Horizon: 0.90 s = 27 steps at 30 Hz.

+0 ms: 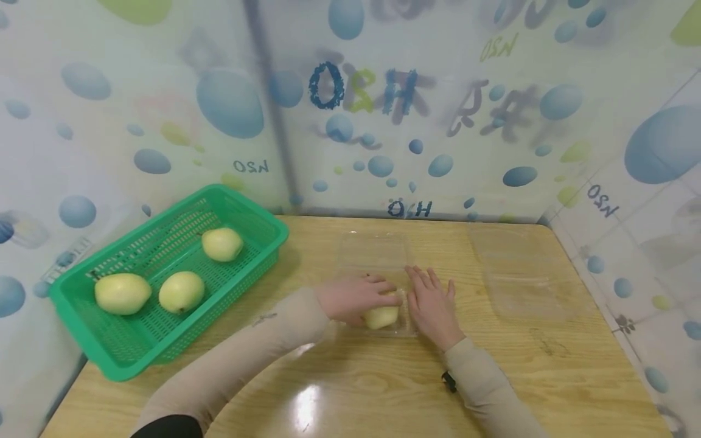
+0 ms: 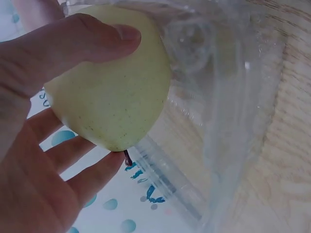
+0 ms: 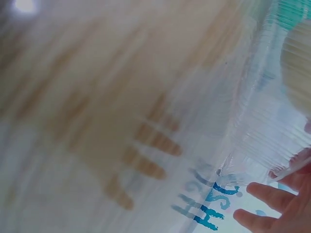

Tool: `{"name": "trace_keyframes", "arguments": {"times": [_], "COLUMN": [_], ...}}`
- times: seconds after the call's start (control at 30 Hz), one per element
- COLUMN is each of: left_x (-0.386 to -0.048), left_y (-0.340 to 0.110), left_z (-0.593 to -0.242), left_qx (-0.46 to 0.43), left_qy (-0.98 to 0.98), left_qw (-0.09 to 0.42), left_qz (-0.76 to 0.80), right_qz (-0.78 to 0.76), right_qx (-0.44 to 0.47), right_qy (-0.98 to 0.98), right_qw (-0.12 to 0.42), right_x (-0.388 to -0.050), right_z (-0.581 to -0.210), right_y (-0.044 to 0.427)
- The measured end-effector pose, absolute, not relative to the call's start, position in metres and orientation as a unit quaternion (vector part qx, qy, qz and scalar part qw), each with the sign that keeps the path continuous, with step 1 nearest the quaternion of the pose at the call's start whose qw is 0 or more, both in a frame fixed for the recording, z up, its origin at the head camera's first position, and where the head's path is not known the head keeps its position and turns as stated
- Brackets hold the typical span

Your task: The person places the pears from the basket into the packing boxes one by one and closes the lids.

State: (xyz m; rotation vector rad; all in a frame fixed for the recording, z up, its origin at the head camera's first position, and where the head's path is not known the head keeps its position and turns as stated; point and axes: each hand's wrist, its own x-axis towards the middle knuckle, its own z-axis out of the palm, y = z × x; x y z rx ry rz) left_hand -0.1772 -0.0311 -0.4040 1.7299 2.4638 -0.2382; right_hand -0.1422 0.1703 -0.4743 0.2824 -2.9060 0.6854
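Note:
My left hand [image 1: 356, 298] grips a pale yellow-green pear [image 1: 381, 316] over the near half of a clear plastic container [image 1: 403, 331]; its hinged lid [image 1: 373, 249] lies spread toward the wall. In the left wrist view the thumb lies across the pear [image 2: 116, 92] and the fingers of the hand [image 2: 43, 145] curl beneath it, near the dark stem. My right hand [image 1: 434, 307] rests at the container's right side with fingers extended. In the right wrist view, that hand [image 3: 291, 208] touches the clear plastic wall [image 3: 262, 141].
A green basket [image 1: 241, 292] with three pears [image 1: 221, 244] stands at the left. Another clear open container [image 1: 526, 277] lies on the right of the wooden table [image 1: 350, 389]. A patterned curtain or covering [image 1: 465, 140] rises behind the table.

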Motion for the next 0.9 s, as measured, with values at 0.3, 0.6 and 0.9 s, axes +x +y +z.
{"name": "trace_keyframes", "arguments": {"times": [0.3,0.6,0.9], "left_x": [-0.175,-0.177,-0.176], "left_y": [-0.016,-0.01,-0.016], "left_z": [-0.408,-0.418,-0.42], "left_qx": [0.569,0.593,0.592], "left_qy": [0.812,0.794,0.797], "left_qw": [0.092,0.064,0.047], "left_qz": [-0.098,-0.119,-0.108], "right_qz": [0.229,0.234,0.246], "right_qx": [0.088,0.085,0.088], "right_qy": [-0.968,-0.968,-0.964], "right_qw": [0.056,0.043,0.042], "right_x": [-0.142,-0.143,-0.142], "right_z": [-0.473,-0.472,-0.472], "right_y": [0.17,0.17,0.17]}}
